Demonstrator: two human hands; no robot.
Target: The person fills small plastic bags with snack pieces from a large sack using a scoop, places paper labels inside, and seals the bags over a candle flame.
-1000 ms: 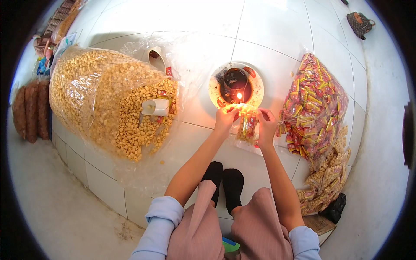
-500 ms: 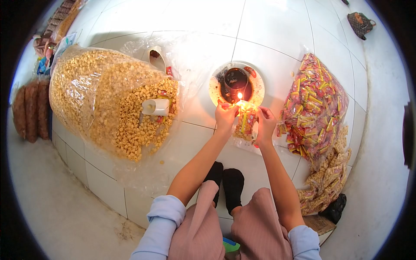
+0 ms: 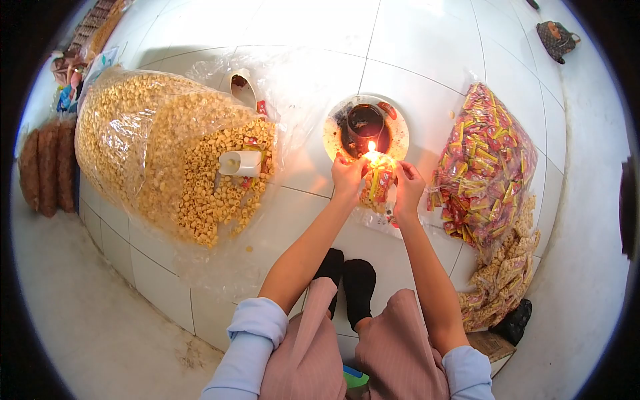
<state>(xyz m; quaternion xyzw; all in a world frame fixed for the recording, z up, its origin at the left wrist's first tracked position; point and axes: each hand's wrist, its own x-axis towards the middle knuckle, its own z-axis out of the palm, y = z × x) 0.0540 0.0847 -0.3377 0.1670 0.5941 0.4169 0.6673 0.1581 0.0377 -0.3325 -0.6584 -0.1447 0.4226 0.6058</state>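
Between my two hands hangs a small clear plastic snack packet (image 3: pixel 378 185), filled with yellow snack pieces and a red and yellow label. My left hand (image 3: pixel 347 176) pinches its upper left corner, and my right hand (image 3: pixel 409 183) pinches the upper right corner. The packet's top edge is at a small flame (image 3: pixel 372 146), which burns just above it. Behind the flame, a dark round container (image 3: pixel 365 121) stands on a stained white plate (image 3: pixel 399 131). More clear plastic lies on the floor under the packet, partly hidden by it.
A big clear bag of yellow ring snacks (image 3: pixel 143 143) lies open at left, with a white scoop (image 3: pixel 241 164) on the snacks. A second white scoop-like container (image 3: pixel 240 87) lies behind. At right are a bag of red and yellow sachets (image 3: pixel 483 160) and several filled snack packets (image 3: pixel 500 283).
The view has shifted very slightly. Both hands keep their pinch on the packet at the flame, and the packet's angle has changed a little.
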